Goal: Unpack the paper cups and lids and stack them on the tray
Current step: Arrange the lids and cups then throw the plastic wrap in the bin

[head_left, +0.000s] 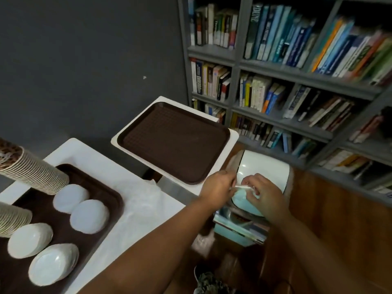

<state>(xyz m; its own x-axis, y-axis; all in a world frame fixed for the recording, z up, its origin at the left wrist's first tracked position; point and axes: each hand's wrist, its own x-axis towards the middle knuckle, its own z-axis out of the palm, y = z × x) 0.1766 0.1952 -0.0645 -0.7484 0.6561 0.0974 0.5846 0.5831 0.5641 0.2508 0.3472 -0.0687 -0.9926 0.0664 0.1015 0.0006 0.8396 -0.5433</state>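
Presently, a thin strip of clear wrapping [241,187] is pinched between the left hand [218,184] and the right hand [262,195], fingers of both curled on it, above a pale bin [265,168] beside the table. Cup stacks [31,170] and lid stacks [89,216] are seen on the near tray [110,200]; the far tray [176,141] is bare. Crumpled clear plastic [148,200] left near the table edge could probably be brushed against the lids, toppling a stack.
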